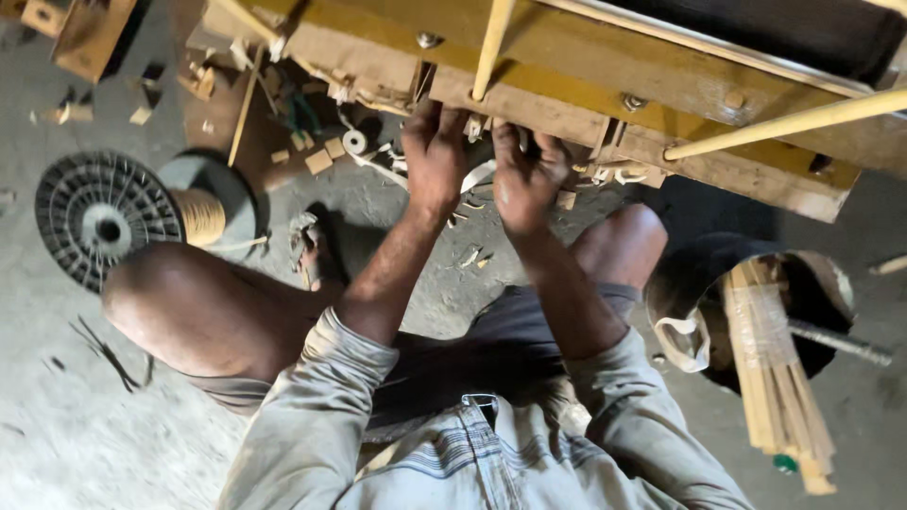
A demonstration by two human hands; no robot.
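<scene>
Both hands reach under the yellow wooden frame (605, 104); the left hand (435, 156) and right hand (522, 179) curl there, fingertips hidden, so their grip cannot be told. A pale strip (477, 177) shows between them.

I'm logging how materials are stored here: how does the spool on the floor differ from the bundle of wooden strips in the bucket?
The spool lies on its side by the left knee, round, wound with tan cord; the bundle of wooden strips is long and straight, standing tilted in a dark bucket. The spool sits loose; the bundle is wrapped with clear film. Neither hand touches either.
</scene>
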